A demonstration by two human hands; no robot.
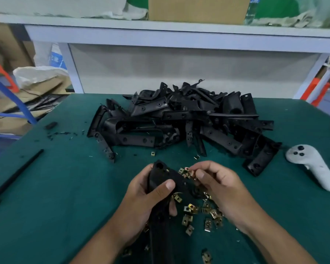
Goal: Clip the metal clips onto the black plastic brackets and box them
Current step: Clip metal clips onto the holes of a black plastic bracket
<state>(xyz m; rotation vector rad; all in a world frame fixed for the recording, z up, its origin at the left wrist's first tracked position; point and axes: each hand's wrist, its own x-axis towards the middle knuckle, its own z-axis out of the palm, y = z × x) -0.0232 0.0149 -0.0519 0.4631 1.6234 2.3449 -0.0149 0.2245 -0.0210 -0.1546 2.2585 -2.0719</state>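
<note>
The left hand [151,195] grips a long black plastic bracket [160,216], thumb curled over its upper face and fingers wrapped beneath, holding it above the near middle of the green tabletop [55,187] with its holed end tilted up and away. The right hand [221,185] sits just beside that end, fingertips pinching a metal clip [192,173] close to the bracket's top; whether the clip touches the plastic cannot be told. Beneath and between both hands, loose metal clips [202,214] lie scattered toward the near edge, some partly hidden by the bracket and the wrists. Two stray clips [152,153] lie apart from the rest, nearer the pile.

Toward the far edge, a large pile of black brackets [179,119] sprawls across the middle of the tabletop, pieces overlapping and jutting at all angles, one spilling toward the right edge. A white handheld controller [312,166] rests near the right edge, well apart from the hands. A long black rod [17,176] lies diagonally by the left edge, with small black scraps [51,125] beyond it near the far left corner. Behind the tabletop stands a white shelf [179,31] carrying a cardboard box [198,8].
</note>
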